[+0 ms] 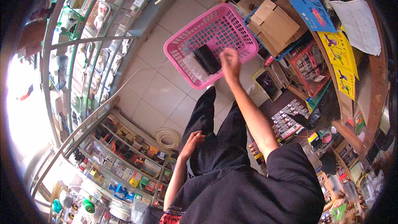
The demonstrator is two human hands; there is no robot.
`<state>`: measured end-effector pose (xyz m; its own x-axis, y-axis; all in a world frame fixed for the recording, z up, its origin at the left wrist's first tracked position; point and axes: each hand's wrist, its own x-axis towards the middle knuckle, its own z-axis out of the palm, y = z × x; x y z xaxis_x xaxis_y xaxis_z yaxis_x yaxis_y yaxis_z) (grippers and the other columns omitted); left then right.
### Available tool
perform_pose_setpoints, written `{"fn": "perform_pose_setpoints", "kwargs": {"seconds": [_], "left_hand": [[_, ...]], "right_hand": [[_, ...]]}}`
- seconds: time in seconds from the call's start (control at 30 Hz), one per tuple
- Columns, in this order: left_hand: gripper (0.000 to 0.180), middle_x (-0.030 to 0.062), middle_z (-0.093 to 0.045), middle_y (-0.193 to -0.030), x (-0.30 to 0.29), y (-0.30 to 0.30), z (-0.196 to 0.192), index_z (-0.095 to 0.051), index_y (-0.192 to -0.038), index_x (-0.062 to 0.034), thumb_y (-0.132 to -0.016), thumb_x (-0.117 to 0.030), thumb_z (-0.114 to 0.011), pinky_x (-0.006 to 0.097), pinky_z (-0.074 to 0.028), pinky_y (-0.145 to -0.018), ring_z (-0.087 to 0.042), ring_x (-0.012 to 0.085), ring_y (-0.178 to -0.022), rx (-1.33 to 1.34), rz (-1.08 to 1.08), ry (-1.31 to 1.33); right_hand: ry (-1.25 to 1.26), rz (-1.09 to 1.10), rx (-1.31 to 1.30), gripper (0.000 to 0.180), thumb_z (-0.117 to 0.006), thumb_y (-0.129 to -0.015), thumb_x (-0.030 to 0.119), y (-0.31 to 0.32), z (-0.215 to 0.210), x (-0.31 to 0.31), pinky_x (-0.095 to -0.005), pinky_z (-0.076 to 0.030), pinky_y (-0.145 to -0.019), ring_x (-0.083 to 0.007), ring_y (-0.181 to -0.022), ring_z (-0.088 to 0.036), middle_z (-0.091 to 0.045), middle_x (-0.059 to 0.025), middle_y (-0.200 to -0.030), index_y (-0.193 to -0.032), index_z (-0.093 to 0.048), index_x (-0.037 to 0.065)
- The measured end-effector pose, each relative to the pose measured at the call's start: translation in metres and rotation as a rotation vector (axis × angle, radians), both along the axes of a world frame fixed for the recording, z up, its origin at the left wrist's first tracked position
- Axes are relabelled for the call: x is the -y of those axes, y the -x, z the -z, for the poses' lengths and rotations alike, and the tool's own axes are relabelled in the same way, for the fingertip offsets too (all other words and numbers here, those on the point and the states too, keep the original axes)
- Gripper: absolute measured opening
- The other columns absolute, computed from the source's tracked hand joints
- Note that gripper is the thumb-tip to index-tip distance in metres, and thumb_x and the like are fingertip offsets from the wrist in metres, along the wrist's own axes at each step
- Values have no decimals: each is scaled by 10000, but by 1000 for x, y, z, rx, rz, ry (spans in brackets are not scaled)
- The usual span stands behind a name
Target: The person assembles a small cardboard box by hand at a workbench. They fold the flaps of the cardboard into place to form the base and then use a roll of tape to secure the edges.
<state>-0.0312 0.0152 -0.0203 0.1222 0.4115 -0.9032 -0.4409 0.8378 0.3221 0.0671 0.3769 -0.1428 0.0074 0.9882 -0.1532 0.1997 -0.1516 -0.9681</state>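
Observation:
A pink plastic basket (pixel 171 54) with lattice sides stands on the floor in front of me. Inside it lie a black bundle (pixel 207 59) and some clear plastic packaging (pixel 192 67). Over the basket's right side, next to the black bundle, is my right hand (pixel 230 63). Its fingers are curled in and slightly blurred; whatever they may hold is hidden. My left hand (pixel 192 144) hangs by my left thigh, fingers loosely stretched, with nothing seen in it.
Glass shelves (pixel 93 54) of packaged goods curve along the left, and more shelving (pixel 124 157) stands at lower left. A coiled white cable (pixel 167 138) lies on the tiled floor (pixel 163 95). On the right are a cardboard box (pixel 273 27), a red crate (pixel 310 68) and a wooden post (pixel 370 87).

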Motion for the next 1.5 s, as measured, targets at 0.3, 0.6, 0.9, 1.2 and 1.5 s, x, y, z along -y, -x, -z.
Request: {"fn": "perform_pose_setpoints", "kwargs": {"seconds": [0.3, 0.6, 0.9, 1.2, 1.5], "left_hand": [[542, 188, -565, -1339, -19, -21, 2, -383, -1440, -37, -1053, -416, -412, 400, -391, -1078, -546, 272, -1237, 28, 31, -65], [518, 131, -612, -1268, -28, -32, 9, -413, -1419, -40, -1029, -378, -458, 350, -417, -1018, -569, 232, -1179, -87, 113, -124], [551, 106, -595, -1281, -146, -31, -112, -442, -1407, -45, -1002, -412, -512, 412, -423, -1003, -544, 227, -1204, -355, 153, -401], [589, 116, -593, -1285, -270, -93, -317, -462, -1366, -3, -909, -279, -710, 394, -448, -999, -567, 207, -1170, -70, -186, -1000], [389, 78, -705, -1049, -264, -140, -402, -617, -1183, 9, -854, -151, -750, 328, -549, -838, -682, 157, -923, 132, -154, -967]], "right_hand": [[-250, 583, 451, 652, -780, -824, 402, -156, -90, -129, -398, -471, -826, -267, -967, -544, -559, -145, -1062, -1230, -496, -22], [-36, 390, 678, 688, -763, -713, 624, -172, -86, -177, -499, -512, -795, -420, -935, -673, -700, -215, -1027, -1039, -648, 29], [214, 190, -228, 401, -738, -872, 345, -131, -284, -12, -204, -339, -447, -37, -529, -422, -565, 31, -848, -1139, -561, 103], [82, -138, -522, 472, -711, -876, 105, -177, -484, 96, -269, -572, -566, -149, -847, -670, -648, -103, -1104, -1286, -498, 8], [-104, -270, -402, 704, -741, -848, 398, -286, -528, 108, -345, -496, -898, -201, -1049, -636, -610, -176, -1268, -1347, -468, -19]]}}
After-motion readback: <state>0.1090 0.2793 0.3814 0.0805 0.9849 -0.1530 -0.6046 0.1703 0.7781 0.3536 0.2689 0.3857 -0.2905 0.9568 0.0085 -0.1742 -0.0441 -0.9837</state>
